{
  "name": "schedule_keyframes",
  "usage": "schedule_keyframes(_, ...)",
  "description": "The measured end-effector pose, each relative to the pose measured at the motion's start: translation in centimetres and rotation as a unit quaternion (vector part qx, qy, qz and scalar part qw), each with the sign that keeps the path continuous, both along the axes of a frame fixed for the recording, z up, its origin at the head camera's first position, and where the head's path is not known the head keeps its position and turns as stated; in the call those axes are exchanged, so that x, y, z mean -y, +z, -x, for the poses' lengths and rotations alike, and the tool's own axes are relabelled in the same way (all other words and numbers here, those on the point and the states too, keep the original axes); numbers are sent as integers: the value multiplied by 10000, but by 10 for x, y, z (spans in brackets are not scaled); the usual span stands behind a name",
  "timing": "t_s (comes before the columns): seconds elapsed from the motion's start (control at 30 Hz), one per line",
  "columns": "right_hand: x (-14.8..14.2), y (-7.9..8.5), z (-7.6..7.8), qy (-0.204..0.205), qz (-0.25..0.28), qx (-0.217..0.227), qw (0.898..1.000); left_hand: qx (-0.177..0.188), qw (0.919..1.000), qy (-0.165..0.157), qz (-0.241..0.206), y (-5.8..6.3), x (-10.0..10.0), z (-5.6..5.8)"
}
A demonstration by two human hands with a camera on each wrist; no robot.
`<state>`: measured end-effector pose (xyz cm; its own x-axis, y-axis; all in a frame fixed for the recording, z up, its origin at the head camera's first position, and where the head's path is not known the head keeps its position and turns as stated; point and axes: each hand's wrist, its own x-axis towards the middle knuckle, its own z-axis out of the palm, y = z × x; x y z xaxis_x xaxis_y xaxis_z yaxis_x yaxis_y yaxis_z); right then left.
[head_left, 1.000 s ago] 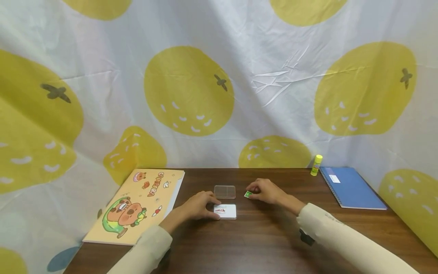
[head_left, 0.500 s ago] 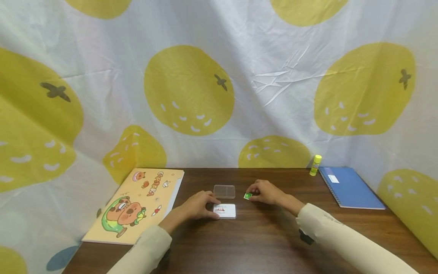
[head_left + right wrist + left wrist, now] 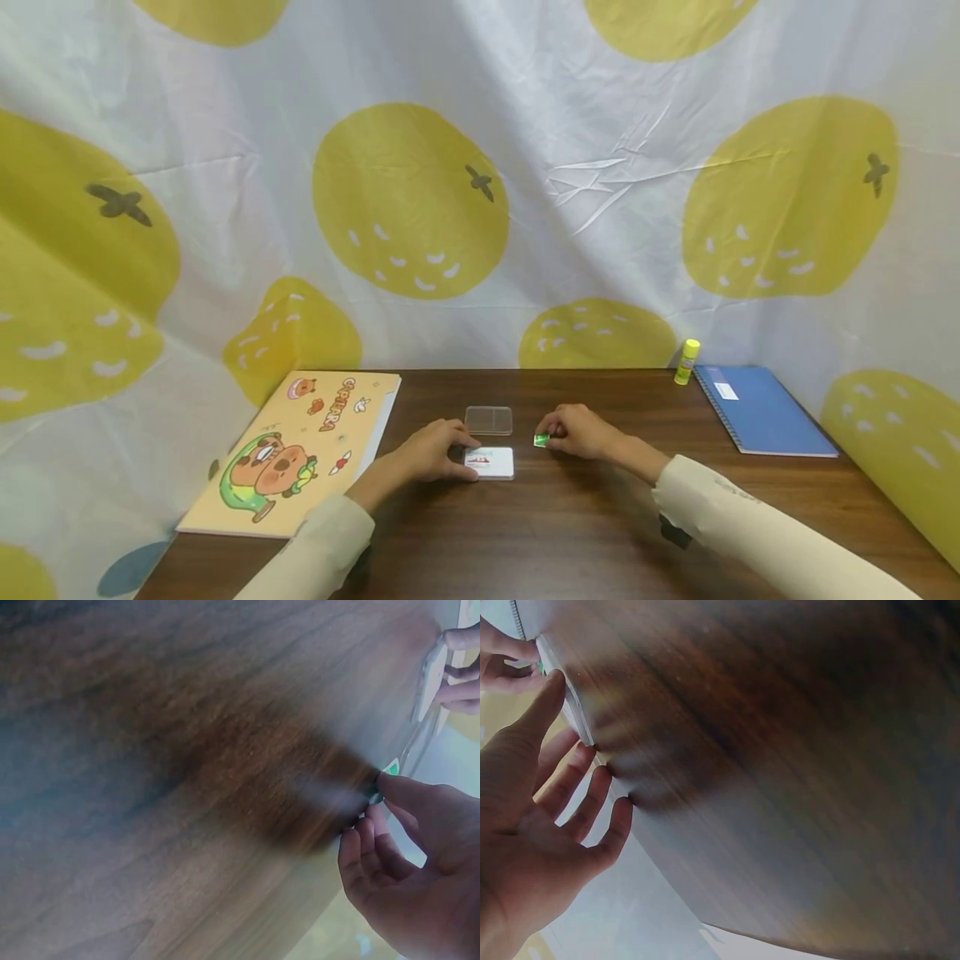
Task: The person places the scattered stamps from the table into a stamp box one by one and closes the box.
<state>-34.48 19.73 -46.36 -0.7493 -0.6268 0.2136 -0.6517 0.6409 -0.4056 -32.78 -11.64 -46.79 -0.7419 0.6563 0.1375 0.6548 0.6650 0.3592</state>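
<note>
Near the middle of the table, my left hand (image 3: 438, 448) grips the left end of a flat clear case (image 3: 497, 463) filled with white, with a small red print on top. Thumb and fingers lie on opposite edges of it, as the left wrist view confirms. My right hand (image 3: 579, 431) pinches a small green-and-white square piece (image 3: 541, 441) low over the table, right of the case. In the right wrist view only a corner of that green piece (image 3: 391, 767) shows past the thumb. Just behind the case lies a transparent rectangular lid (image 3: 489, 420).
A folder with capybara cartoons (image 3: 300, 458) lies on the left. At the back right stand a yellow glue stick (image 3: 686, 362) and, beside it, a blue spiral notebook (image 3: 765, 410). A fruit-patterned curtain (image 3: 570, 250) hangs behind the brown table (image 3: 517, 542).
My right hand has moved slightly nearer to me with the green piece, and that piece has turned a little. My left hand stays on the case. The head view has shifted slightly.
</note>
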Motion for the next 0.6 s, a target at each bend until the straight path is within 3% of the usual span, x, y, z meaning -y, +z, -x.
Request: schedule_keyframes(0.6, 3, 2, -11, -87, -216, -77, 9997, -35, 10000, -18, 12, -1, 1, 1)
